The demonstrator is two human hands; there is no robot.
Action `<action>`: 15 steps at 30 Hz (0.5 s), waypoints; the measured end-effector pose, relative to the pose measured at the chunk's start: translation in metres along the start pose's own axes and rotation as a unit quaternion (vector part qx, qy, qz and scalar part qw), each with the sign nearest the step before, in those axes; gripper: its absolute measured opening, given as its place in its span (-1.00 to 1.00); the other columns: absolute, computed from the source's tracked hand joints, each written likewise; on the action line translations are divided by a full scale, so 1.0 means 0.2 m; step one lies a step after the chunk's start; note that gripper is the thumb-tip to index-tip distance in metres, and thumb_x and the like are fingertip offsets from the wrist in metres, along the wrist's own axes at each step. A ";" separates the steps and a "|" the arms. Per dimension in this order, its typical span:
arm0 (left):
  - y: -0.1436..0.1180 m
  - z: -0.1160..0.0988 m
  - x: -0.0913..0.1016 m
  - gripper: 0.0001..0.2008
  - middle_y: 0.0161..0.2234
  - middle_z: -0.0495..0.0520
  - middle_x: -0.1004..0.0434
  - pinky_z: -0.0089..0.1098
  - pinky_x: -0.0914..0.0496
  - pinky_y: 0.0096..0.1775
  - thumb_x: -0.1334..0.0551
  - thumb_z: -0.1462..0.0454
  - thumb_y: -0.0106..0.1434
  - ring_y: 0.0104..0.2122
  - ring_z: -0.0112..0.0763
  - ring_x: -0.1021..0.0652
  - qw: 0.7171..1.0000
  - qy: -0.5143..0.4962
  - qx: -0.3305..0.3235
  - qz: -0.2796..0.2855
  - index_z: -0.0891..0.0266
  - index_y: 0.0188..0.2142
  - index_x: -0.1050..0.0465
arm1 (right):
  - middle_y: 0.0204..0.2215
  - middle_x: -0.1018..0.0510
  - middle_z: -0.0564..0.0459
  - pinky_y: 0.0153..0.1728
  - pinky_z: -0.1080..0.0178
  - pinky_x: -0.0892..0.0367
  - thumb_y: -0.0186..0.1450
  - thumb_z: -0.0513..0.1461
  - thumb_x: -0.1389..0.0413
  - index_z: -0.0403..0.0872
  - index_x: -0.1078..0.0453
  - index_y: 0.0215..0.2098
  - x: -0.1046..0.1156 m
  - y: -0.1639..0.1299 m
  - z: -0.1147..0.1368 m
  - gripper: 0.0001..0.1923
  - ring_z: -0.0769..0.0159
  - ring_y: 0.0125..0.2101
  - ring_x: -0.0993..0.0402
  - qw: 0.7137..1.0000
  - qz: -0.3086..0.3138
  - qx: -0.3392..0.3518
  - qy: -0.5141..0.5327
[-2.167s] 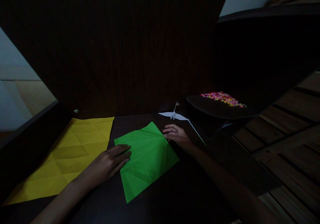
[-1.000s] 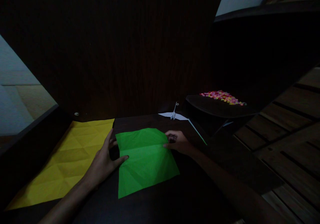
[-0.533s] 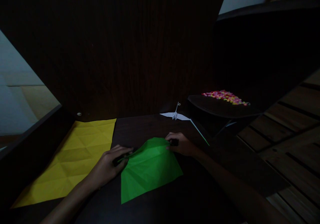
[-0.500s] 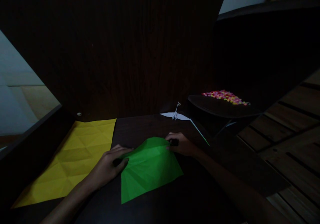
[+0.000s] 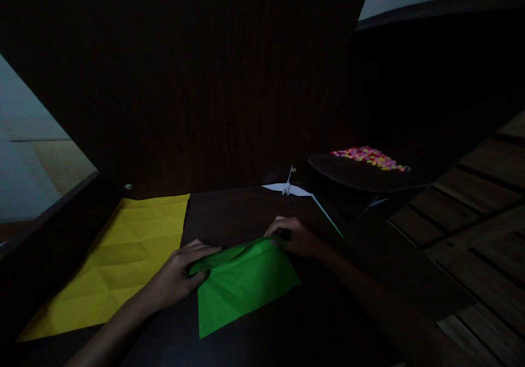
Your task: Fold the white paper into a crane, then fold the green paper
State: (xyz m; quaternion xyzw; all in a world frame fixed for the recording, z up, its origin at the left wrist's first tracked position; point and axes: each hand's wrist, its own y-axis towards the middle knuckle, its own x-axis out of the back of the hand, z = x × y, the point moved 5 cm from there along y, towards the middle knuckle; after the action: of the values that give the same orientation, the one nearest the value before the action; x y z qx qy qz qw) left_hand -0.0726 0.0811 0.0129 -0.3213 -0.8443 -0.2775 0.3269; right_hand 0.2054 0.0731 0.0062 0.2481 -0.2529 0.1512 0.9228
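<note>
A creased sheet of green paper (image 5: 248, 290) lies on the dark tabletop, its far part bent over into a fold. My left hand (image 5: 178, 271) grips its left edge, thumb below and fingers along the far side. At the upper right corner, my right hand (image 5: 293, 236) pinches the paper between thumb and fingers. To the left lies a yellow sheet (image 5: 131, 252) with a grid of creases, close beside my left forearm. Beyond my right hand rests a white folded paper crane (image 5: 287, 188) with its wings spread.
A thin white and green strip (image 5: 327, 214) lies right of the crane. Small pink, red and yellow pieces are heaped (image 5: 371, 157) on a curved dark shelf (image 5: 348, 173). A dark wooden panel (image 5: 205, 82) rises behind the tabletop, and a raised ledge (image 5: 49, 208) borders the left.
The far part of the green paper has come down toward me and folded over. My right hand has moved slightly left; my left hand keeps its hold.
</note>
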 end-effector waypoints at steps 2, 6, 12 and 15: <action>0.00 0.00 0.00 -0.57 -0.13 0.10 -0.60 -0.27 -0.49 -0.09 -0.13 0.43 0.23 -0.15 -0.29 -0.57 1.000 0.004 -0.008 0.000 0.15 0.07 -0.47 | -0.37 -0.60 -0.02 -0.27 0.19 -0.37 0.25 -0.20 -0.20 -0.06 -0.51 -0.30 0.00 0.00 -0.01 -0.90 0.23 -0.34 -0.52 1.000 -0.002 0.005 -0.009; 0.00 -0.01 0.00 -0.58 -0.11 0.11 -0.61 -0.24 -0.49 -0.07 -0.12 0.44 0.26 -0.12 -0.28 -0.57 0.999 0.012 -0.028 0.008 0.14 0.06 -0.49 | -0.37 -0.57 0.00 -0.30 0.22 -0.35 0.22 -0.19 -0.22 -0.07 -0.49 -0.29 0.01 -0.01 -0.02 -0.88 0.25 -0.36 -0.50 0.999 -0.009 -0.005 -0.036; 0.00 -0.03 0.01 -0.58 -0.08 0.10 -0.62 -0.18 -0.48 -0.01 -0.15 0.42 0.24 -0.08 -0.24 -0.57 0.999 0.017 -0.036 0.015 0.13 0.06 -0.49 | -0.41 -0.57 0.03 -0.32 0.24 -0.34 0.24 -0.19 -0.22 -0.05 -0.48 -0.32 0.02 0.00 0.00 -0.91 0.28 -0.38 -0.48 0.999 -0.001 0.002 -0.040; 0.00 -0.02 0.01 -0.57 -0.07 0.10 -0.62 -0.20 -0.48 -0.01 -0.13 0.44 0.24 -0.08 -0.26 -0.58 0.999 0.024 -0.037 0.009 0.13 0.07 -0.48 | -0.40 -0.56 0.02 -0.32 0.24 -0.34 0.24 -0.18 -0.22 -0.06 -0.48 -0.29 0.02 0.00 -0.01 -0.89 0.28 -0.38 -0.48 0.999 0.000 0.004 -0.042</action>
State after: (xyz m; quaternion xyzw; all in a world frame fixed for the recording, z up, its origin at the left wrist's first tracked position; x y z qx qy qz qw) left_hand -0.0726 0.0784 0.0162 -0.3343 -0.8226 -0.3129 0.3371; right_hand 0.2091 0.0738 0.0072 0.2577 -0.2912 0.1419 0.9103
